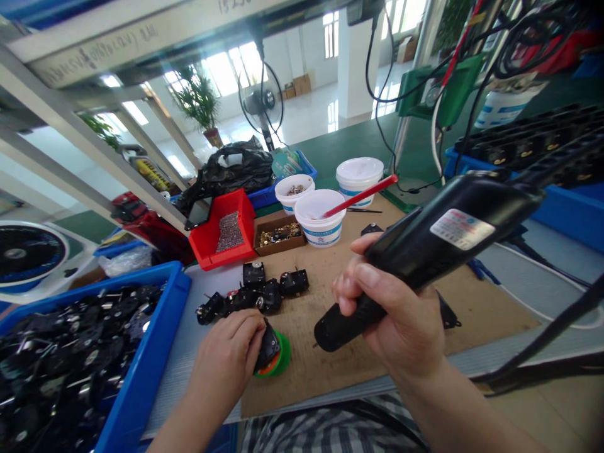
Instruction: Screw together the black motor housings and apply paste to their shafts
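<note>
My right hand is wrapped round a black electric screwdriver with a white label, its tip tilted down to the left above the cardboard sheet. A cord runs from its upper end. With closed fingers, my left hand grips a black housing part, which sits on a round green holder with orange inside. The hand hides much of that part. Just beyond lie several small black assemblies with metal shafts, in a loose cluster.
A blue bin full of black parts stands at the left. Behind are a red tray of small screws, a cardboard box of brass pieces and white tubs, one with a red stick. Cables hang at the right.
</note>
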The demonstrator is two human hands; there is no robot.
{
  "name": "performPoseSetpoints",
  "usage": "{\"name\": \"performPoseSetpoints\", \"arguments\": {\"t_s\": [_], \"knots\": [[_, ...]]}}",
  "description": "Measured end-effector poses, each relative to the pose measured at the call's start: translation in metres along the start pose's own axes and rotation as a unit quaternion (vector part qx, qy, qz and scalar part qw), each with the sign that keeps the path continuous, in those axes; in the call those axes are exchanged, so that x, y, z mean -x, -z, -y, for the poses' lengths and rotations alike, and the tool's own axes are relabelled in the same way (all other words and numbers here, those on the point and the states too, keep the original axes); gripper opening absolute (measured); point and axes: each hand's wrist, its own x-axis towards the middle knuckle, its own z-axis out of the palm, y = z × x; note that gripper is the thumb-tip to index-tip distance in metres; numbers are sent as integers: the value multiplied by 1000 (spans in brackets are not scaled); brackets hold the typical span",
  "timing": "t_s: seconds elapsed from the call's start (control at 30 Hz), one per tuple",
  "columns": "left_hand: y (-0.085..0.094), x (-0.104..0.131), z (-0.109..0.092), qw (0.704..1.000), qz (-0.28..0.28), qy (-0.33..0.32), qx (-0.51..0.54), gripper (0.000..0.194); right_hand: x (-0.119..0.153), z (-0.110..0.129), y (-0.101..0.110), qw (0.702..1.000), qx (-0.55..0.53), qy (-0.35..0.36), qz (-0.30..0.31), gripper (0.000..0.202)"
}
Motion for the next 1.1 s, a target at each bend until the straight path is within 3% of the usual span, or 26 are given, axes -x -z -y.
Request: {"name": "performPoseSetpoints", "arguments": {"t_s": [0.23,0.4,0.5,0.57,0.67,0.73,0.8,0.93,1.1], "knots": [[-7,7,-1,999,-35,-28,-29,20,-1,0,-7,1000,3,0,12,16],[-7,9,-2,999,-15,-28,-24,19,0,-6,-21,999,24,-8,30,15],[-6,10,-2,1000,18,11,1,16,-1,-13,-31,998,37,-6,56,15],[-6,13,-2,998,10,46,38,13,-3,-18,-37,996,45,-2,74,16],[-7,22,-4,989,-11,110,98,41,-7,-27,-48,993,58,3,102,16],[-8,26,-8,981,13,152,118,65,-10,-33,-56,990,66,3,123,15],[-6,26,-13,973,62,184,127,74,-13,-39,-64,987,70,-1,142,15],[-1,20,-19,956,134,222,134,55,-14,-49,-76,981,93,-5,172,18],[-1,17,-19,947,157,236,152,54,-15,-56,-82,975,118,-5,188,19]]}}
